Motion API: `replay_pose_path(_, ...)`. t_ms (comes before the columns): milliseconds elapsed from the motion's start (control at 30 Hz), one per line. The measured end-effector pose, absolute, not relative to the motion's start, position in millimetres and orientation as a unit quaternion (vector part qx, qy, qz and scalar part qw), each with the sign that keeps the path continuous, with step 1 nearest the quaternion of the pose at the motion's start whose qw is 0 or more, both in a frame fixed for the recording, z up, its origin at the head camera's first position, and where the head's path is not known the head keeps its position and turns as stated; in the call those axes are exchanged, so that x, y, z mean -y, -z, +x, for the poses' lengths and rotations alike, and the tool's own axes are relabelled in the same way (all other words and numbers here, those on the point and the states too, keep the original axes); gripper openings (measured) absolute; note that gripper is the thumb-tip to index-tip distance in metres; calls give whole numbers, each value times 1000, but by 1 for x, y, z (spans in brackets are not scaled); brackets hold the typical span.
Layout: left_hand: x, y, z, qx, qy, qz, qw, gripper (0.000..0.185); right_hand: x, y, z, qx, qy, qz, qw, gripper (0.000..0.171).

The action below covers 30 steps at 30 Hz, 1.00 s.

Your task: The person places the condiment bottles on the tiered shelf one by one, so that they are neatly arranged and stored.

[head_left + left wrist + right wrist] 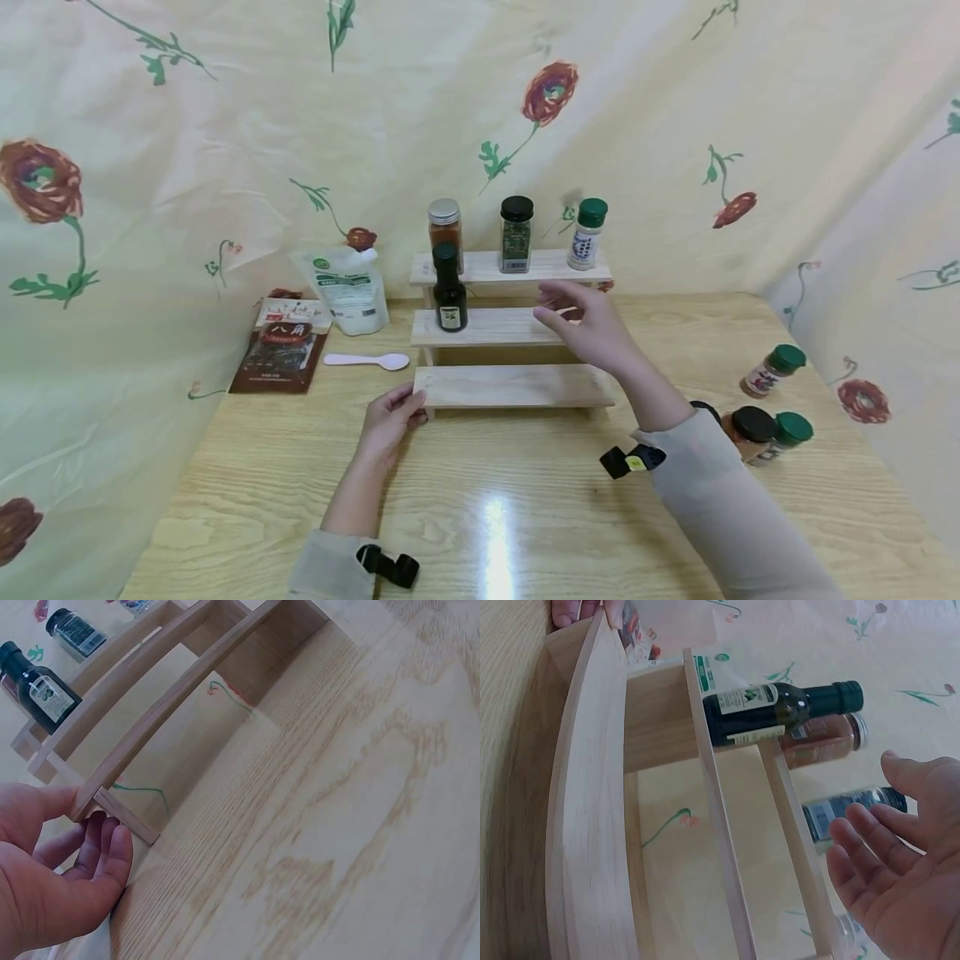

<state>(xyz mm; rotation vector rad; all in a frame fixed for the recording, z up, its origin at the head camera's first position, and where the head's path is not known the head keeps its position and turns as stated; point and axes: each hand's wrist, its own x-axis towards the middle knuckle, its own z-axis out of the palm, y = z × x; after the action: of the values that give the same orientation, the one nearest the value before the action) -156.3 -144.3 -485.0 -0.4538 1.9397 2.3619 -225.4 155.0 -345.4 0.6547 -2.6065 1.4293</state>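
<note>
While your left hand grips its lowest step's corner, the pale three-tier wooden rack sits on the desk. Your right hand hovers relaxed, holding nothing, over the middle step beside a dark bottle.

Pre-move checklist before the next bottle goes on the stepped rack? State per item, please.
1. Rack steadied: ok. The left hand holds the left end of the bottom step of the wooden rack.
2. Right hand free: ok. Fingers open, holding nothing, hovering over the middle step.
3. Middle step has room: ok. Only the dark bottle stands at its left end.
4. Bottom step free: ok. Nothing on it.
5. Top step room: not ok. Three jars already line it: the silver-capped jar, the black-capped jar and the green-capped jar.
6. Remaining jars within reach: cannot tell. They sit on the table right of the right forearm.
</note>
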Motion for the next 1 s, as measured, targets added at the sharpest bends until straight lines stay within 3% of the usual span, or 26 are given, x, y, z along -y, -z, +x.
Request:
replay_pose_path(700, 144, 484, -157, -628, -763, -152, 28, 39, -232, 343, -212, 893, -412, 149, 100, 43)
replay_pose_path(1000, 144, 485, -158, -631, -759, -155, 31, 38, -271, 342, -206, 917, -374, 106, 94, 49)
